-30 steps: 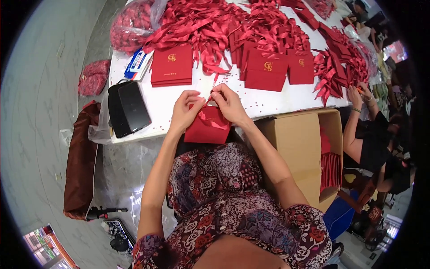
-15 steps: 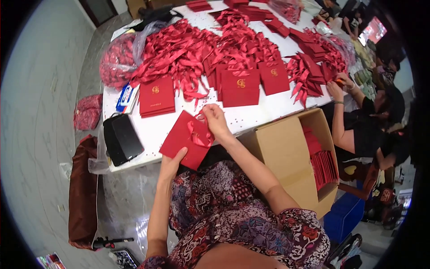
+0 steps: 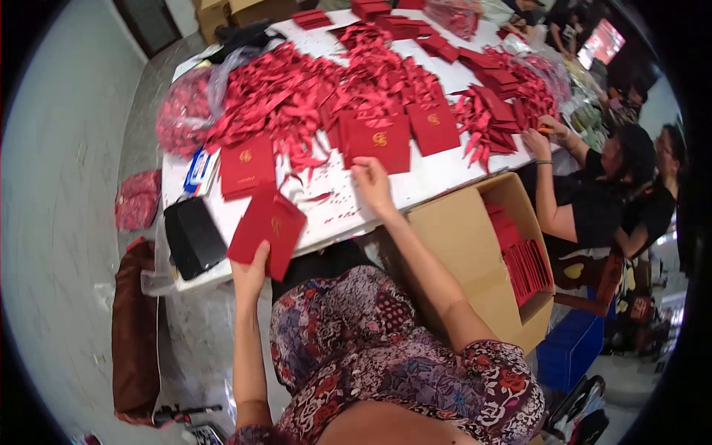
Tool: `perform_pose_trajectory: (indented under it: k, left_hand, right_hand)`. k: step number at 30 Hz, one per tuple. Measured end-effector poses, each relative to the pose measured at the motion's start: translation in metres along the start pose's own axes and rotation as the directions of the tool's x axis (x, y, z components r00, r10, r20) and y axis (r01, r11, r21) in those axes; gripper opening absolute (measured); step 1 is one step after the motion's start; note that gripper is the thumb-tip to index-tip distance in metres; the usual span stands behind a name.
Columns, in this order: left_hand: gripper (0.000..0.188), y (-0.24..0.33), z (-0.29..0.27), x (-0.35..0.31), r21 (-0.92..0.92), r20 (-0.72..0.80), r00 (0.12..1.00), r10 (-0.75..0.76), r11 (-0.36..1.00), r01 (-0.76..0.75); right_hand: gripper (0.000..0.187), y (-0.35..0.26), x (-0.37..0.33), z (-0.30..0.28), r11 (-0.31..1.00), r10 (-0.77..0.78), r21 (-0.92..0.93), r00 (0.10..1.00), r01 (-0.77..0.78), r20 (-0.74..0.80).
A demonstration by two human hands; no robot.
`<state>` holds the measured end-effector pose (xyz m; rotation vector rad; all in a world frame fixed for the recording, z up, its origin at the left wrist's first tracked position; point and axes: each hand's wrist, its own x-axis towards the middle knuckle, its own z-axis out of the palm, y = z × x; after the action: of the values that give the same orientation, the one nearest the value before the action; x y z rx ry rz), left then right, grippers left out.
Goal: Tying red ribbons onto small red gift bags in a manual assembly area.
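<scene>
In my left hand (image 3: 250, 273) is a flat red paper gift bag (image 3: 274, 230) with a small gold emblem, gripped at its lower edge with my thumb on top. It is tilted over the table's near edge. My right hand (image 3: 373, 185) is above the white table, its bent fingers at the lower left of a stack of red bags (image 3: 380, 148) with gold emblems. Nothing shows in those fingers. Another red stack (image 3: 247, 165) lies just beyond my left hand's bag. Behind the stacks spreads a heap of red ribbons (image 3: 282, 85).
An open cardboard box (image 3: 452, 237) holding red bags stands right of me. A black pouch (image 3: 194, 239) lies at the table's left corner. Red scraps dot the table (image 3: 348, 196). At the right, a co-worker's hands (image 3: 549, 137) hold something orange. A blue bin (image 3: 569, 350) stands low right.
My right hand has left the ribbon on the held bag and moved right to the stack. The bag in my left hand has turned, now showing its emblem, and shifted left.
</scene>
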<state>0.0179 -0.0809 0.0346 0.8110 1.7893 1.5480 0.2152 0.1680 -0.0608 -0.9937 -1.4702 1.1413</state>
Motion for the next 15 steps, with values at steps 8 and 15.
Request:
perform_pose_trajectory:
  k: [8,15]
  left_hand:
    - [0.059,0.008,0.028,-0.012,0.651,0.174,0.824,0.539,0.565,-0.507]
    - [0.070,-0.028,0.042,-0.034,0.747,0.257,0.816,0.518,0.429,-0.507]
  right_hand:
    - [0.040,-0.043,-0.028,0.045,0.738,-0.344,-0.382,0.797,0.557,0.497]
    - [0.043,-0.028,-0.035,0.052,0.552,-0.258,-0.530,0.736,0.644,0.626]
